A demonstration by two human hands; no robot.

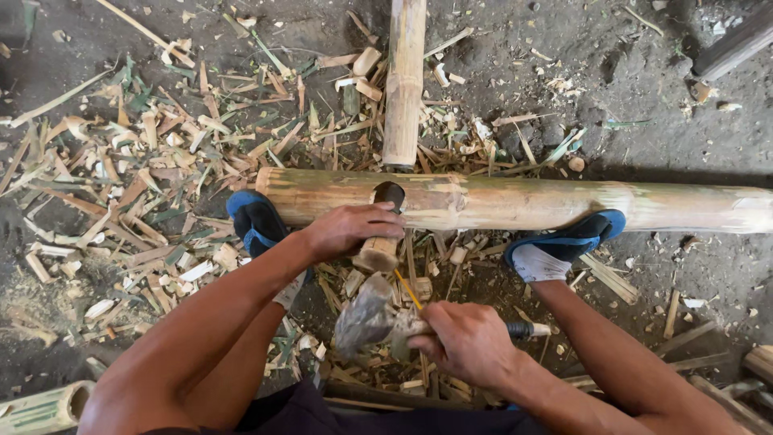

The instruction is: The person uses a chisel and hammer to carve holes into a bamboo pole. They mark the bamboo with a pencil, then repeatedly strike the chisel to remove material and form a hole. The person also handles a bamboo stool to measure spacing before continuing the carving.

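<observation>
Gripping a short wooden chisel handle (377,253), the left hand (348,229) has its fingers curled fully round it, the tool angled into a hole (390,193) cut in the bamboo pole (515,203). The right hand (467,342) is closed tight on a hatchet (372,316), its blurred dull-grey head just below the handle's butt. To strike well, I judge the blow should land square on the butt, the handle kept steady. Both feet in blue sandals (256,221) brace against the pole, which lies across dark earth. The pole is smooth, pale yellow-green and round; fibrous shavings (145,185) litter the ground, and a second pole (404,80) meets it from above.
</observation>
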